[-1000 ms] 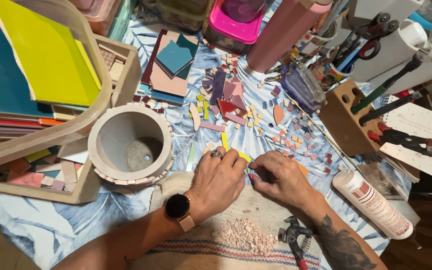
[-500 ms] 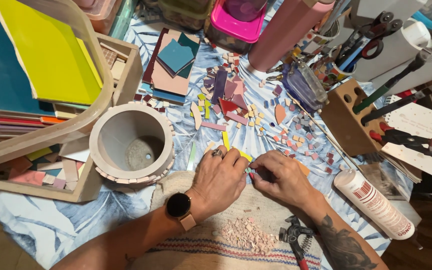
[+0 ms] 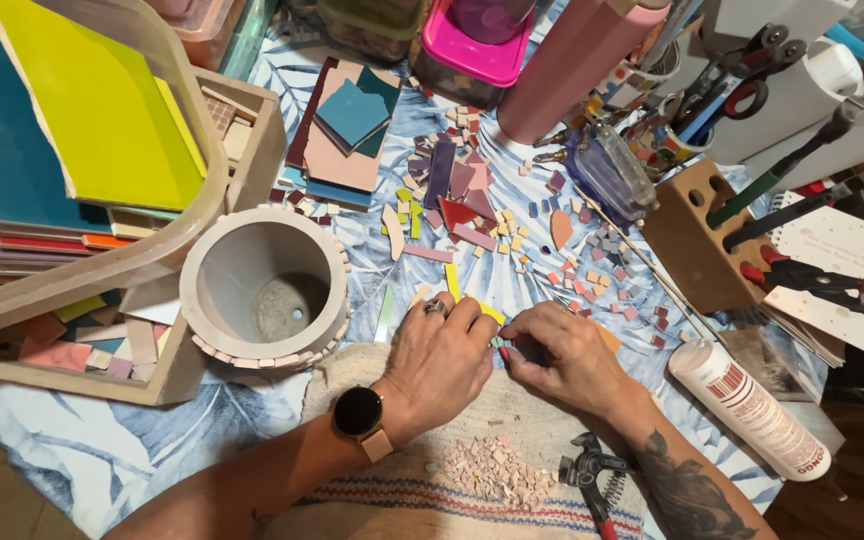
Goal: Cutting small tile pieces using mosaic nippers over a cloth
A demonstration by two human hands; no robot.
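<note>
Tile sliver (image 3: 499, 342): pinched between fingertips of left hand (image 3: 442, 355) and right hand (image 3: 557, 355), fingers narrow, beside yellow strip (image 3: 489, 312).

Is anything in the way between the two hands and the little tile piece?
Nothing visible. The left hand and right hand already meet at the small tile piece, fingertips touching it, on the cloth's upper edge.

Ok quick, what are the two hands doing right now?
Left hand: fingers curled down onto small tile pieces; an actual grip cannot be told.
Right hand: fingers curled, meeting the left at the same pieces; a grip cannot be told.
</note>
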